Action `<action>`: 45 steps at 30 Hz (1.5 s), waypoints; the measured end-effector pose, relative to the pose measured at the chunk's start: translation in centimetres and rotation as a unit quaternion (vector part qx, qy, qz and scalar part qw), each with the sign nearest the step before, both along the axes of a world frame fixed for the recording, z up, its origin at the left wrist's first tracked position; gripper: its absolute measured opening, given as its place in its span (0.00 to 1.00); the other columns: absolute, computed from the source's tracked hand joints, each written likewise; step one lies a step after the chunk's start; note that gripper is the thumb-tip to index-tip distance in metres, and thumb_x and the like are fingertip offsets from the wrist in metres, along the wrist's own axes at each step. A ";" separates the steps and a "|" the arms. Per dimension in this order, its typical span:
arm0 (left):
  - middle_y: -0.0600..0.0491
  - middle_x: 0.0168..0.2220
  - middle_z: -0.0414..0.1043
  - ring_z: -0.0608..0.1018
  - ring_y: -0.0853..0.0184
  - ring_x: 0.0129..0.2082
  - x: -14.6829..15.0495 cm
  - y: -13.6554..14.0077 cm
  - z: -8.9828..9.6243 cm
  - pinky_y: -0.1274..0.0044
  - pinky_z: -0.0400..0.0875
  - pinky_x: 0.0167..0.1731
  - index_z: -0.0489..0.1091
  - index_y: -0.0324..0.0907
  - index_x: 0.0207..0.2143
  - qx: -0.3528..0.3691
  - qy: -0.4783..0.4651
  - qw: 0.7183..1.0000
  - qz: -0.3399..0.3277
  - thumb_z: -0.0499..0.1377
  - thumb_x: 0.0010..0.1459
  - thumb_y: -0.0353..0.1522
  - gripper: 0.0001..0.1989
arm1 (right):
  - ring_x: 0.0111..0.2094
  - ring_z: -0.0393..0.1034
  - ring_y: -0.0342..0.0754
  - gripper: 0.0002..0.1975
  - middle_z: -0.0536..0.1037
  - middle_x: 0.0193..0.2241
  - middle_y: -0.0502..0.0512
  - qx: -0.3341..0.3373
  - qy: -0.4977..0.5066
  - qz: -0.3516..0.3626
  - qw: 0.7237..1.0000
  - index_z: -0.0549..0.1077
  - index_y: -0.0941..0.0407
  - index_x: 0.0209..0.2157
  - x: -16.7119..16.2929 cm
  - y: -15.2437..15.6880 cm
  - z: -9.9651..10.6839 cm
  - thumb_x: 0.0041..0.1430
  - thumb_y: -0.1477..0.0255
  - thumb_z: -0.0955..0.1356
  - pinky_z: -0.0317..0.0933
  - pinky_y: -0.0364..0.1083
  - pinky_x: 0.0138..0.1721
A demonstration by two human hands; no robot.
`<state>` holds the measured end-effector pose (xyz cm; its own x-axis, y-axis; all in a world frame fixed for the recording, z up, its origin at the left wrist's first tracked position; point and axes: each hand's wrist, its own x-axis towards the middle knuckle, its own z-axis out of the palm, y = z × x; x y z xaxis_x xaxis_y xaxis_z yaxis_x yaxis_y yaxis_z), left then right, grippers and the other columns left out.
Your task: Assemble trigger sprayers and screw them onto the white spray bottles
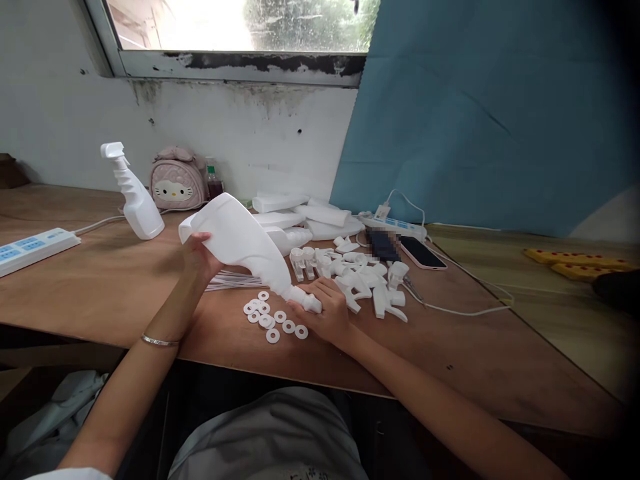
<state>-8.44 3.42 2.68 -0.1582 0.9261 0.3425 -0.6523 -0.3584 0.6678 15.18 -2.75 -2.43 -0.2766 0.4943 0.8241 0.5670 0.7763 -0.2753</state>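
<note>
Hands snug around one tilted white bottle, left near base, right at neck.

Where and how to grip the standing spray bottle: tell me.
Likely the narrow upper body of the spray bottle, below the trigger head, from the near side: it stands upright, slimmer there than at its base, with the pink bag to its right.
</note>
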 end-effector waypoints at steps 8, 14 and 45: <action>0.51 0.44 0.71 0.67 0.54 0.52 -0.4 0.8 -0.8 0.64 0.62 0.52 0.66 0.45 0.46 0.037 0.003 0.999 -0.008 0.58 0.40 0.27 0.26 | 0.30 0.68 0.48 0.08 0.75 0.29 0.53 -0.089 0.109 -0.031 0.990 0.71 0.55 0.34 0.3 0.2 0.0 0.52 0.67 0.67 0.63 0.47 0.33; 0.51 0.45 0.70 0.66 0.57 0.53 -0.4 0.8 -0.8 0.66 0.64 0.50 0.66 0.44 0.44 0.016 0.015 1.000 -0.012 0.57 0.44 0.30 0.21 | 0.32 0.68 0.47 0.12 0.74 0.32 0.53 -0.160 0.177 -0.023 0.971 0.70 0.55 0.39 0.7 0.1 0.2 0.53 0.66 0.67 0.63 0.46 0.34; 0.51 0.41 0.70 0.71 0.64 0.45 -1.2 3.3 -2.1 0.74 0.65 0.44 0.70 0.42 0.37 0.025 0.131 0.978 0.159 0.59 0.49 0.42 0.16 | 0.29 0.68 0.45 0.11 0.75 0.29 0.52 -0.186 0.203 -0.032 0.961 0.72 0.56 0.35 1.0 0.3 -0.2 0.51 0.65 0.67 0.62 0.45 0.32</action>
